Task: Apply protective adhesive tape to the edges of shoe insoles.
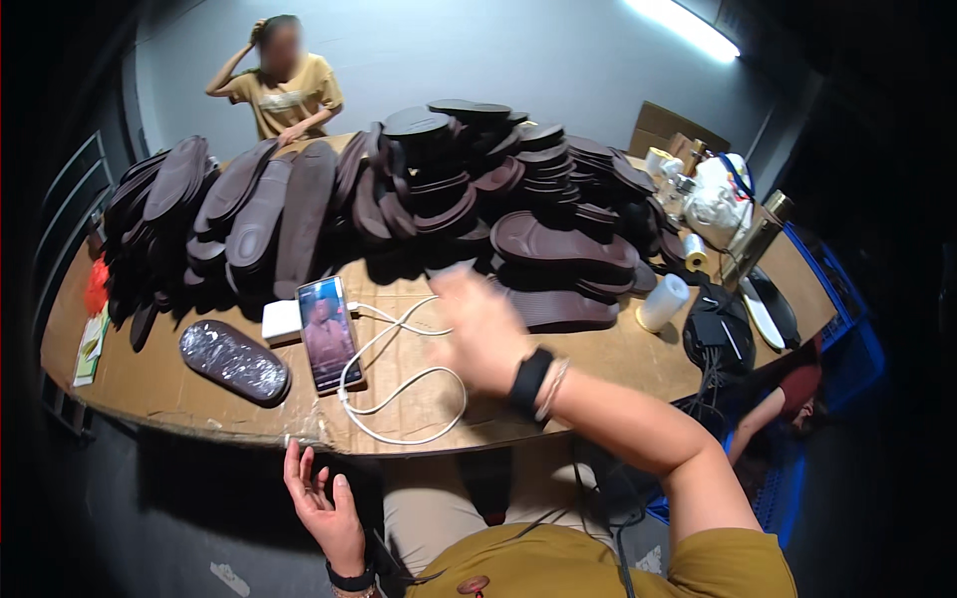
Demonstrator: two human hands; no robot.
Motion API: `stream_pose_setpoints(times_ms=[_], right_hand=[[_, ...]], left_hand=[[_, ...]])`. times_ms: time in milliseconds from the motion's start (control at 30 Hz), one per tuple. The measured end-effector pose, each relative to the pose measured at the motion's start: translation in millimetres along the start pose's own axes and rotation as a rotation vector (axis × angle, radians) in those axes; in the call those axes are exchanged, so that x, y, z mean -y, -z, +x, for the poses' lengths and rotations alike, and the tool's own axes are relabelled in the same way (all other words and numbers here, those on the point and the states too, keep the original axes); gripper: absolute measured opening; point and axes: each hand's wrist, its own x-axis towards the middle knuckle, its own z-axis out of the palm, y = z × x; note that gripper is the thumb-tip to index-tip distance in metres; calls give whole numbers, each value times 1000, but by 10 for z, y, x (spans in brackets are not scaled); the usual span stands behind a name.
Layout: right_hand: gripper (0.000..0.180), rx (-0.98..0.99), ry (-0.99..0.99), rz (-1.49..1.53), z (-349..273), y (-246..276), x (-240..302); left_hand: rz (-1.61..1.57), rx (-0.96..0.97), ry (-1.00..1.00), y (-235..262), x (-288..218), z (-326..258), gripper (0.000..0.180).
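My left hand (324, 506) is open at the front edge of the table, palm up, fingers apart and nothing in them. My right hand (478, 329) is raised over the middle of the table, smeared by motion, so its fingers cannot be read. Left of it a phone (327, 334) with a lit screen leans on a white box-shaped adapter (282, 321). A white cable (399, 434) runs from the adapter and loops beside the phone. A dark sole wrapped in clear plastic (234, 362) lies to the phone's left. Dark brown shoe soles (261, 224) stand in heaped stacks behind.
At the right are a translucent roll (663, 304), a black pouch with cables (718, 334), a white-and-black sole (766, 311), a metal flask (760, 234) and a white plastic bag (718, 204). Blue crates (842, 364) and a person's arm (763, 419) are beyond. Another person (284, 90) stands across the table.
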Motion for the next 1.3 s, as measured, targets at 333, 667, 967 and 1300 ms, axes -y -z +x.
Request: stream_pose_setpoints(times_ms=[333, 667, 967, 1300], right_hand=[[26, -125, -91, -707, -5, 229, -1996], [37, -397, 467, -358, -831, 1093, -354], [51, -333, -15, -292, -1300, 1346, -1116], [62, -229, -775, 75, -1644, 1499, -2604]], left_hand=[[149, 623, -266, -914, -680, -56, 36], [-615, 814, 288, -1294, -782, 22, 109], [-297, 763, 453, -1421, -823, 111, 31], [117, 679, 332, -1447, -559, 208, 84]])
